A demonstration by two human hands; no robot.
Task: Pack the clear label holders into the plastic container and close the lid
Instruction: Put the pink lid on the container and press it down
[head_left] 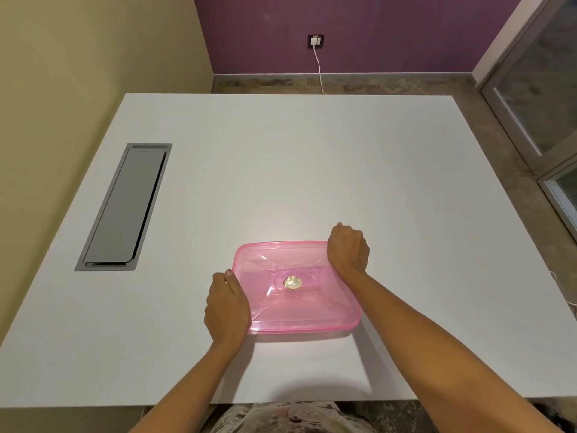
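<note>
This looks like an office or meeting room. A broad white desk fills most of the frame, and set flush into it at the left is a grey metal cable hatch — the kind built into conference furniture. On the purple wall at the top a wall socket holds a white plug, its cord trailing down to the stone-patterned floor. At the upper right stands a glazed partition in a pale frame — bare, plain walls otherwise.

A white table carries a lidded pink container; a grey hatch sits flush at left.
</note>
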